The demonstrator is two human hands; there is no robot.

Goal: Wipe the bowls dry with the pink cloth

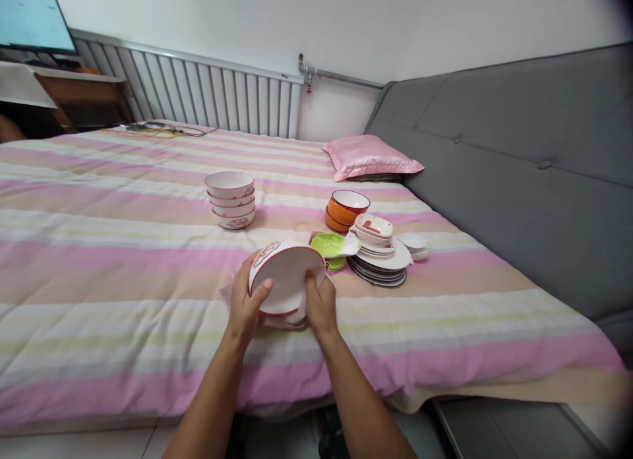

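Observation:
A white bowl (284,281) with a red rim and a printed pattern outside is tilted on its side, its inside facing me. My left hand (244,301) grips its left edge, thumb inside the rim. On the opposite edge my right hand (320,301) grips it, thumb also inside. A pale pinkish cloth (284,322) shows under and beside the bowl; whether the fingers hold it too is hidden. Beyond the left hand stands a stack of similar bowls (231,202). Close to the right hand lie green leaf-shaped dishes (329,245).
A pile of plates (395,256) topped by small dishes (374,226) stands right, with orange bowls (341,214) behind and small white dishes (414,244) alongside. All rest on a striped bedspread (123,274). A pink pillow (370,157) lies by the grey headboard (514,149); cables (168,129) lie far left.

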